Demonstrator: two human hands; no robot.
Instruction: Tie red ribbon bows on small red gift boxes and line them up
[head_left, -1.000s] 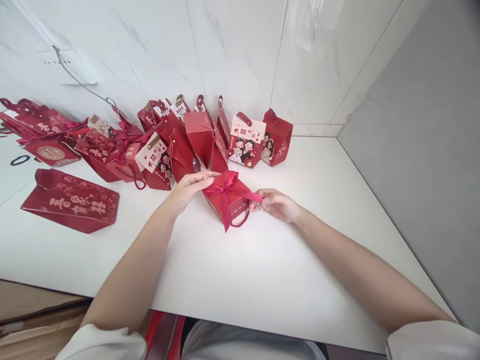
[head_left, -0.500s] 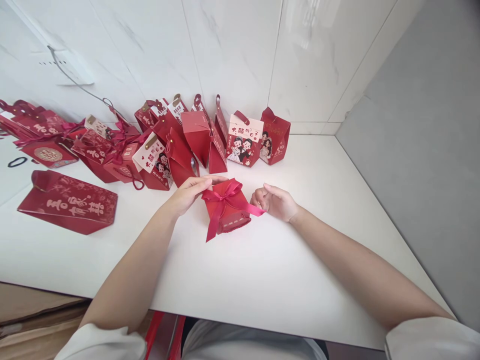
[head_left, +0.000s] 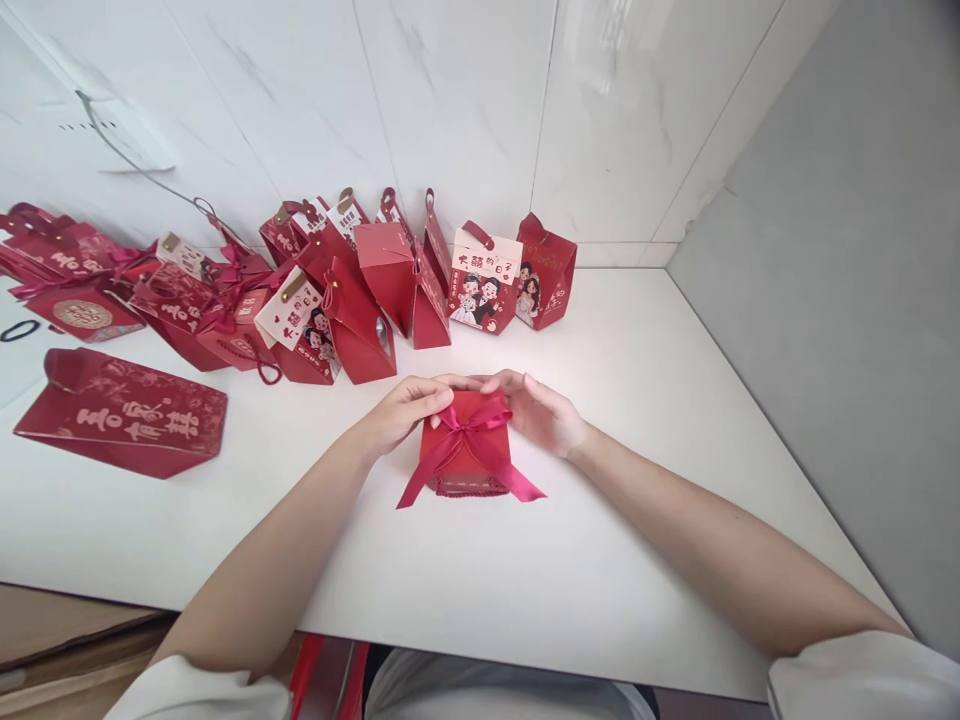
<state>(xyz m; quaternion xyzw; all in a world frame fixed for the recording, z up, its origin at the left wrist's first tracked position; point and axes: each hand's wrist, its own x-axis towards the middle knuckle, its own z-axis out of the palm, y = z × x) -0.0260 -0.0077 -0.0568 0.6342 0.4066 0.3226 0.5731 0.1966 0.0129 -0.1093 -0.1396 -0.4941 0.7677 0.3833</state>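
Observation:
A small red gift box [head_left: 466, 464] sits on the white table in front of me, topped by a pink-red ribbon bow [head_left: 466, 428] whose two tails spread down left and right. A twisted red cord runs along its near lower edge. My left hand [head_left: 405, 412] grips the box at its far left corner, thumb on top and fingers behind. Around the far right side curves my right hand [head_left: 544, 412], its fingers against the box and partly hidden behind it. Both hands are closed on the box.
Several red gift boxes with handles and ribbons crowd along the wall at the left. A pink-topped box [head_left: 486, 285] and a red box [head_left: 547, 275] stand behind my hands. One large red box [head_left: 127, 412] lies at the left. A grey panel [head_left: 825, 300] borders the table's right side.
The gift box has turned to face me more squarely and come slightly nearer. My right hand has let go of the ribbon tail and moved onto the box's right side.

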